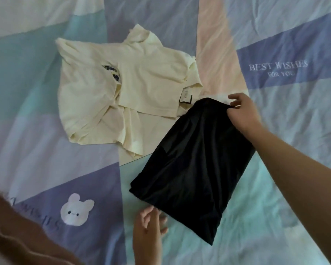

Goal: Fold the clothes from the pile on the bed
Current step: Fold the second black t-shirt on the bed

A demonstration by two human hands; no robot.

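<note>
Nearest the camera, the left hand hovered with loosely curled fingers holding nothing, just beside the near end of the black garment. That garment lay folded on the bed, its long axis running diagonally from this hand up to the right hand, whose grip pinched the far corner, arm outstretched. Beyond lay the cream shirt, unfolded.

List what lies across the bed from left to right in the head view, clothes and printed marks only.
Bunny print → cream shirt → folded black garment → "BEST WISHES" lettering.
</note>
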